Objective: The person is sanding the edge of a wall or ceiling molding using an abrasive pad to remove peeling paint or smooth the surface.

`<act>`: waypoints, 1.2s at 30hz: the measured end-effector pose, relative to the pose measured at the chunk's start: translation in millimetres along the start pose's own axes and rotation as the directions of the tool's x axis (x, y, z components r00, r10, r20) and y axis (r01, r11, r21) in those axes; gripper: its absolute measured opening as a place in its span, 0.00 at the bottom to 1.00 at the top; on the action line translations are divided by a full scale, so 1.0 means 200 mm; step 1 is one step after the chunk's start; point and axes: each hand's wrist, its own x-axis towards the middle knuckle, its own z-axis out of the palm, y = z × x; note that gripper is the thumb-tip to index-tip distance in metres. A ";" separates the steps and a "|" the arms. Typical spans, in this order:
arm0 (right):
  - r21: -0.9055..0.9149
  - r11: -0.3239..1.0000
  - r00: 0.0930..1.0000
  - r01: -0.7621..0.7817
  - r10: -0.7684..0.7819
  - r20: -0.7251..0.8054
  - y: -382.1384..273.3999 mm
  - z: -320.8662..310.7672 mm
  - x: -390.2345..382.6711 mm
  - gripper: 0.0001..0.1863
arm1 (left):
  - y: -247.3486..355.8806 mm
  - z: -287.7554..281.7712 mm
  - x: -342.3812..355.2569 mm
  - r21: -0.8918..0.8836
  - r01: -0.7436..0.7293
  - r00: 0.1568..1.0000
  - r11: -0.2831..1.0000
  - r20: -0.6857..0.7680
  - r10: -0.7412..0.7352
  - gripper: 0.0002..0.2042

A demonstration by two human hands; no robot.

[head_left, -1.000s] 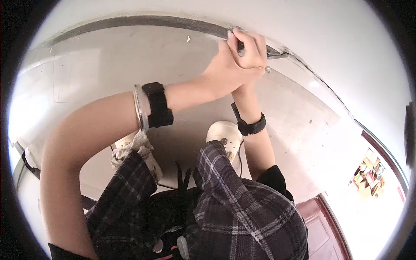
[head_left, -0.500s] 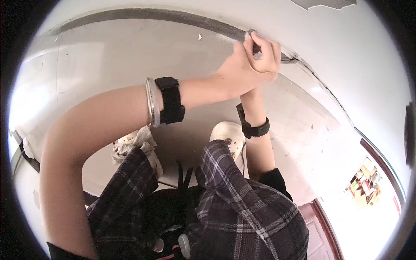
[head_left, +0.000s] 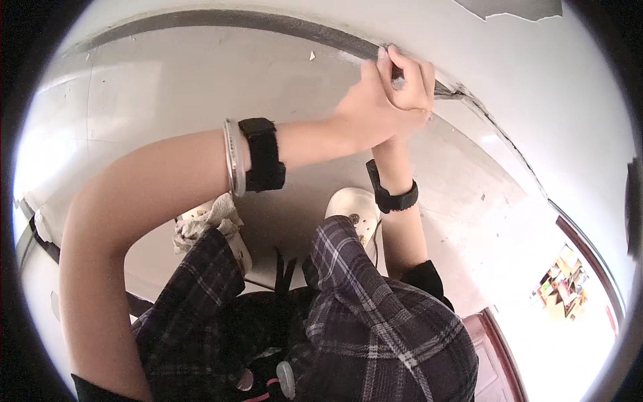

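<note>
My left hand reaches across to the right, close to the dark strip along the foot of the wall. Its fingers are curled closed. A small dark and greyish bit shows in the gap between the fingers, too little to name. Behind and below it, my right hand comes up from the lower right. The right wrist shows, but the fingers are mostly covered by the left hand, and the two hands touch. Both wrists wear black straps; silvery bangles sit on the left one.
Crumpled pale cloth lies by my left foot. My right foot wears a white clog. The wall curves along the right, with peeling paint above. A reddish door and a heap of boxes stand lower right.
Almost nothing differs. Both hands stay together at the same spot beside the wall strip, and the view has shifted very slightly.
</note>
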 end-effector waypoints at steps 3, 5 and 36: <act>0.018 1.000 0.997 0.008 -0.010 0.073 -0.03 0.04 0.01 0.06 | 0.03 -0.11 -0.02 0.009 -0.089 0.996 0.996 -0.028 0.089 0.34; 0.099 0.994 0.993 0.038 -0.049 0.108 -0.06 0.10 0.00 0.06 | 0.04 -0.15 -0.03 -0.047 -0.018 1.000 0.999 0.001 0.018 0.32; -0.009 1.000 0.999 -0.008 0.009 0.044 -0.01 -0.01 0.01 0.07 | 0.04 -0.03 -0.02 0.128 -0.023 1.000 0.992 0.001 0.023 0.35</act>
